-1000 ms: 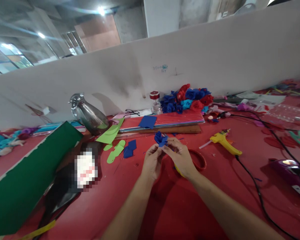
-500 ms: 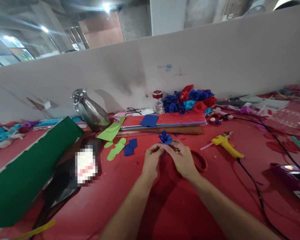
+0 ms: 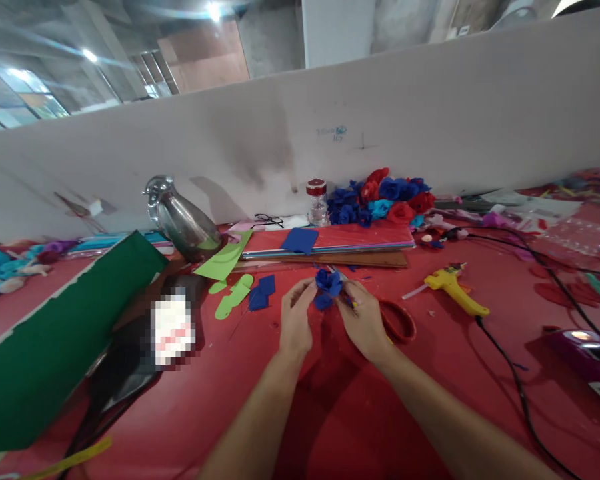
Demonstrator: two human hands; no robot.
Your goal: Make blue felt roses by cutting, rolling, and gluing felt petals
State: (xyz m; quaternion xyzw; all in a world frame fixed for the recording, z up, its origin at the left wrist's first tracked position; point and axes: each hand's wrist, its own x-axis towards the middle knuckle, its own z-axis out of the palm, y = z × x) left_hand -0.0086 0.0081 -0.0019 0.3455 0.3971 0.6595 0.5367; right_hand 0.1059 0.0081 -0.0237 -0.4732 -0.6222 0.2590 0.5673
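The left hand (image 3: 297,319) and right hand (image 3: 363,319) are cupped toward each other, fingers bent and thumbs nearly closed, pinching the edges of a blue paper flower (image 3: 329,283) between them, just above the red table (image 3: 240,393). Red-handled scissors (image 3: 400,321) lie beneath and beside the right hand. Left of the flower are blue paper pieces (image 3: 263,292) and light-green cutouts (image 3: 234,296); well to the right lies a yellow glue gun (image 3: 453,293). Beyond the hands, a stack of coloured sheets (image 3: 365,239) bears a blue square (image 3: 300,241). Behind it stand a metal jug (image 3: 185,223) and a red-lidded jar (image 3: 317,204), with a heap of paper flowers (image 3: 399,201) beside the jar. A pale wall (image 3: 205,150) backs the table; over it show concrete, windows and a bright ceiling lamp (image 3: 214,11).

The right hand hides much of the scissors, and the exact fingertip contact is hard to make out. A pixelated patch (image 3: 173,330) covers something at left; a purple device (image 3: 583,357) is cut off at the right edge.
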